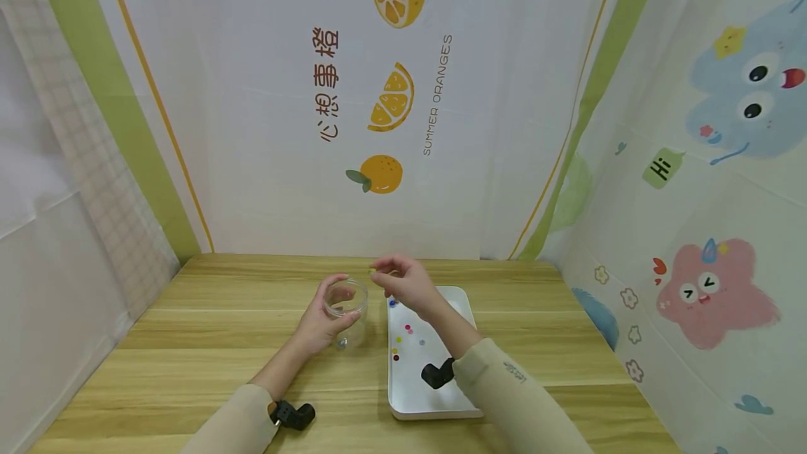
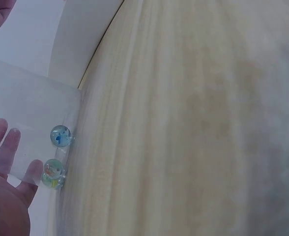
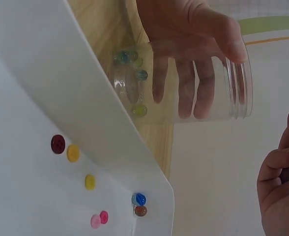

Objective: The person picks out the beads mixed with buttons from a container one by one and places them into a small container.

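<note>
1 white tray [image 1: 403, 398]: on wood table [image 1: 189, 342]; btns [image 3: 89, 182] at its 9 o'clock, blue marble [image 3: 139, 199] + brown marble [image 3: 140, 211] approx. 11.
L hand [image 1: 318, 324]: fingers spread, curved round clear jar [image 1: 358, 331], tray's 10 o'clock; glass marbles [image 2: 61, 135] at btm.
R hand [image 1: 406, 286]: fingertips nearly closed, pinching yellowish pc. [image 1: 373, 270], too sm. to ID, 1–2 o'clock of jar mouth.
Orange-print cloth [image 1: 252, 160]: 12 o'clock.

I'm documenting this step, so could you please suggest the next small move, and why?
I would probably move the right hand over the jar and release: it pinches a small yellowish thing beside the jar's open top, and marbles already lie inside.
</note>
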Demonstrator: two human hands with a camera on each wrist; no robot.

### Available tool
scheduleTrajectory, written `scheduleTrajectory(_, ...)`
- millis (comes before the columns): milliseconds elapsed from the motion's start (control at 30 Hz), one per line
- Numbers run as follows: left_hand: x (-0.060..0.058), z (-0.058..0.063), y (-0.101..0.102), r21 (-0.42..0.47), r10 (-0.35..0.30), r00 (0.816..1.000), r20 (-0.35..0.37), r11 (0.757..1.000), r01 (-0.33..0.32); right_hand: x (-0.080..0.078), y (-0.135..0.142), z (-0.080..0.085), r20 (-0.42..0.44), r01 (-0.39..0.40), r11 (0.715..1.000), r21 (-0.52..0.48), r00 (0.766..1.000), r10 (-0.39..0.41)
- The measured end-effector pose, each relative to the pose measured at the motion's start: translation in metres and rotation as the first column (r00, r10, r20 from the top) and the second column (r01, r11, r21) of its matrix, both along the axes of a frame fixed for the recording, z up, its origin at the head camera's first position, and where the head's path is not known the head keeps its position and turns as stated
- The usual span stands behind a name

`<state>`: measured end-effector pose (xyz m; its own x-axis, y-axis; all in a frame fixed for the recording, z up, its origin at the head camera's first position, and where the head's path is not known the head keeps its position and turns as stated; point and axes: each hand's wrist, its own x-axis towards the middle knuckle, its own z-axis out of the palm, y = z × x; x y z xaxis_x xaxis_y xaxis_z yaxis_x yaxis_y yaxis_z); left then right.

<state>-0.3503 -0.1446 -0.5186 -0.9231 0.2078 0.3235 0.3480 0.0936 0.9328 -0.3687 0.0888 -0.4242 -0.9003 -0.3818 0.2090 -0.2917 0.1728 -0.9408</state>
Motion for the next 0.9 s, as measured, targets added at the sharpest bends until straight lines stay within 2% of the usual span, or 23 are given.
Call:
scheduleTrajectory(233,0.002,0.002,0.000,-0.003,-0.003,1.000,0.002,1.000,0.003,0.001,-0.011,-0.001,-0.033,-0.031,0.999,-0.011,0.999,0.030)
scheduleTrajectory(633,0.000,0.000,0.000,0.018,-0.032,0.999,0.010,0.999,0.031,-0.001,-0.022,0.000,-0.018,-0.036,0.999,-0.013,0.999,0.036)
scheduleTrajectory(900,0.000,-0.001,-0.001,-0.006,-0.031,1.000,-0.001,0.999,0.031,-0.002,-0.026,-0.001,-0.030,-0.043,0.999,-0.010,0.999,0.043)
